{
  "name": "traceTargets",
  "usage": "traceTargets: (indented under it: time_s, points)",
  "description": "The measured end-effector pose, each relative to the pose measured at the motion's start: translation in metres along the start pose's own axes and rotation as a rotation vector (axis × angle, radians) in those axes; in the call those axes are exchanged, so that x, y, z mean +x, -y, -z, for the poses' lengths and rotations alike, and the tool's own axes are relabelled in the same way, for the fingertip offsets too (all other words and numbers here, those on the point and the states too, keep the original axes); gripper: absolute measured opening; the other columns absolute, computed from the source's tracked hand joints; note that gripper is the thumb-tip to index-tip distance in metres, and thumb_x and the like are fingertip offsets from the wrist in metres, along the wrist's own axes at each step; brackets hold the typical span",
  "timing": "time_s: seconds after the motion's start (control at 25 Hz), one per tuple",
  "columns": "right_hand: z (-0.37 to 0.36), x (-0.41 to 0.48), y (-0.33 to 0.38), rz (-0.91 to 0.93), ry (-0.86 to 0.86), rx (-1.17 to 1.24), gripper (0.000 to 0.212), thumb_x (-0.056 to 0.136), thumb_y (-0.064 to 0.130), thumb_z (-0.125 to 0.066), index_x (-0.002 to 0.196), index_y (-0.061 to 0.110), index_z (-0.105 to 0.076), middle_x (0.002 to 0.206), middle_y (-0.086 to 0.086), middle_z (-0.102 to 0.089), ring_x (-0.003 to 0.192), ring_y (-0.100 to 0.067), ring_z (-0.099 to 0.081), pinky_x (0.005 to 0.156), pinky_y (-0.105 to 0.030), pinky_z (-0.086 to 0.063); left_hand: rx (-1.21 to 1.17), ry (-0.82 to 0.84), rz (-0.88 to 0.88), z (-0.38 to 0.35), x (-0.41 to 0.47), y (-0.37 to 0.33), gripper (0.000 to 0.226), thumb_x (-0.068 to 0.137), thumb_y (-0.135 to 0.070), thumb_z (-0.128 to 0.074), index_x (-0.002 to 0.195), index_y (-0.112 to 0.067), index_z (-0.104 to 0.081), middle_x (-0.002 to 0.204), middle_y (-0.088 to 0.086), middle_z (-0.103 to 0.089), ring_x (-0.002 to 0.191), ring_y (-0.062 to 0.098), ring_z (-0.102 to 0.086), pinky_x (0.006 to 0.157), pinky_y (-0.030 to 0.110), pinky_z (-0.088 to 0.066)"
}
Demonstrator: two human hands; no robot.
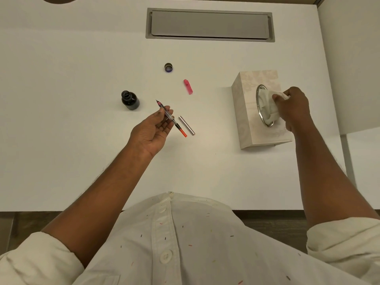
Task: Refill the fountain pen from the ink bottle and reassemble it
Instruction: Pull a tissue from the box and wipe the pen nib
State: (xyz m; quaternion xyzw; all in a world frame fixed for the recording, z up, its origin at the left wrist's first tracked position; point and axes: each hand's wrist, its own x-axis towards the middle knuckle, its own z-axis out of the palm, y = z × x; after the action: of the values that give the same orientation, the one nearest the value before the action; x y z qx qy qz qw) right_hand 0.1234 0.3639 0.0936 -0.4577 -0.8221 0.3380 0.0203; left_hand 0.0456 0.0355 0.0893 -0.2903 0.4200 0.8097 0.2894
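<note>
1. Speckled white shirt (195, 243) fills the lower frame.
2. Left hand (151, 132) pinches the slim clear pen (171, 118), frame centre.
3. Right hand (292, 108) grips crumpled tissue (267, 105) at the box (246, 124).
4. Uncapped dark glass bottle (130, 100) stands centre-left.

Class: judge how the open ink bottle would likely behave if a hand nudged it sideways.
The ink bottle stands upright and uncapped, its cap lying apart, so a tip would probably spill ink. It looks short and squat, so it would more likely slide than topple. If glass, it is probably fragile.
</note>
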Motion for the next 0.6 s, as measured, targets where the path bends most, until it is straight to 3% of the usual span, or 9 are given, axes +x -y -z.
traceTargets:
  time_s: [0.24, 0.4, 0.6]
  points:
    - [0.004, -0.009, 0.003, 0.037, -0.079, 0.271, 0.016, 0.095, 0.03, -0.047, 0.094, 0.015, -0.041, 0.078, 0.013, -0.044, 0.079, -0.015, -0.047, 0.074, -0.034, -0.045, 0.001, -0.001, -0.008, -0.002, -0.001, 0.002, 0.011, 0.091, -0.01, -0.055, 0.089, -0.005, -0.065, 0.074, 0.003, -0.074, 0.083, 0.013, -0.066, 0.086, 0.026, -0.052]
    - [0.015, -0.021, 0.004, 0.141, -0.182, 0.266, 0.016, 0.096, 0.027, -0.046, 0.094, 0.014, -0.038, 0.076, 0.015, -0.04, 0.071, -0.007, -0.042, 0.06, -0.012, -0.035, 0.005, -0.001, -0.005, -0.002, -0.001, 0.002, 0.011, 0.091, -0.011, -0.055, 0.089, -0.005, -0.065, 0.074, 0.004, -0.073, 0.084, 0.015, -0.066, 0.085, 0.026, -0.053]
    - [0.042, -0.035, 0.024, 0.25, -0.311, 0.196, 0.014, 0.097, 0.028, -0.043, 0.095, 0.016, -0.034, 0.087, -0.002, -0.046, 0.077, -0.015, -0.041, 0.06, -0.022, -0.029, 0.008, 0.009, 0.002, -0.004, 0.0, 0.005, 0.011, 0.091, -0.01, -0.055, 0.09, -0.005, -0.065, 0.075, 0.004, -0.073, 0.088, 0.016, -0.064, 0.087, 0.027, -0.052]
